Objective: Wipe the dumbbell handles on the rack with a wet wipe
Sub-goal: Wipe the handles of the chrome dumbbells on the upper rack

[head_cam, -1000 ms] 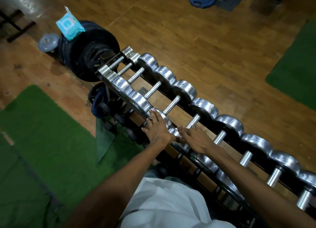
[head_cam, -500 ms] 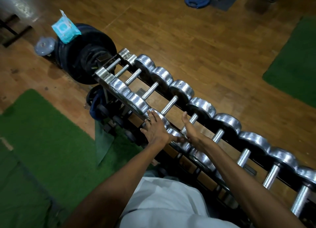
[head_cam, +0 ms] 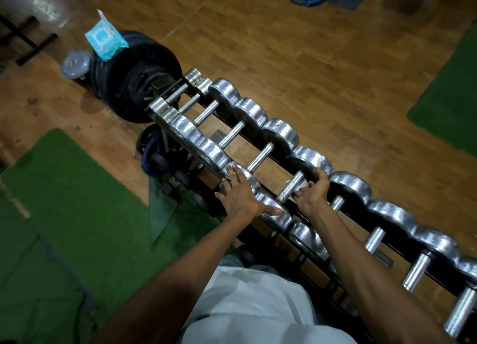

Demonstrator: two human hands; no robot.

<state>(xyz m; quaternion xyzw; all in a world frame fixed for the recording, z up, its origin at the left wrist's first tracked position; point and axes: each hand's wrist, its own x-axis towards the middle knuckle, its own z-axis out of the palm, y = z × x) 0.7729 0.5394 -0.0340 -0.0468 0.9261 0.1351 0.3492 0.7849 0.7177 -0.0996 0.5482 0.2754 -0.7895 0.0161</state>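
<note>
Right hand (head_cam: 313, 192) fingers (head_cam: 322, 174) are curled round the far end of a dumbbell handle (head_cam: 291, 186), pinching a white wet wipe (head_cam: 300, 187) against it; most of the wipe is hidden under the hand. Bare handle runs free toward the near head. Left hand (head_cam: 238, 194) lies flat, fingers spread, on the near chrome heads. The handle's long axis crosses the rack (head_cam: 260, 152), near-left to far-right. Rack's right end is cut off. The wipes pack (head_cam: 105, 40) sits on black plates beyond.
</note>
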